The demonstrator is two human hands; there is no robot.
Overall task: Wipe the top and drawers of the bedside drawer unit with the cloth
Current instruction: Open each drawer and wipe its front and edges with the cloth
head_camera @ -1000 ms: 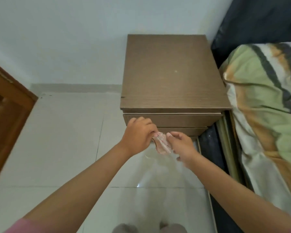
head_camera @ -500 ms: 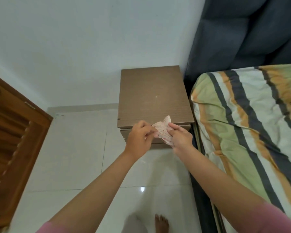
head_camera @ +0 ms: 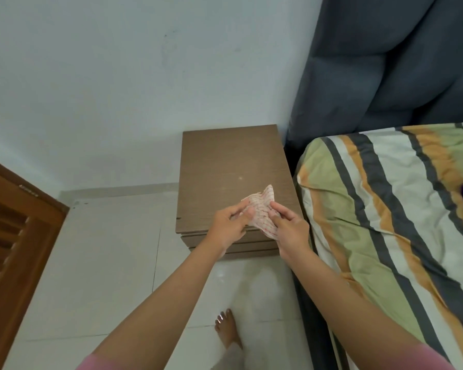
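Note:
The brown wooden bedside drawer unit (head_camera: 225, 166) stands against the white wall, its top bare with a small pale speck. Its drawer fronts (head_camera: 203, 240) show below the top edge and look closed. A small pale cloth with red lines (head_camera: 261, 209) is held in the air over the unit's front edge. My left hand (head_camera: 231, 224) pinches the cloth's left side. My right hand (head_camera: 289, 227) grips its right side, fingers curled around it. One corner of the cloth sticks up.
A bed with a striped green, orange and grey sheet (head_camera: 385, 209) lies right of the unit, with a dark padded headboard (head_camera: 385, 62) behind. A wooden louvred door (head_camera: 14, 236) stands at left. White floor tiles (head_camera: 104, 263) and my bare foot (head_camera: 226, 329) are below.
The view has lifted and pulled back from the unit. Both hands rose with the cloth from drawer height to the top's front edge, spreading it a little.

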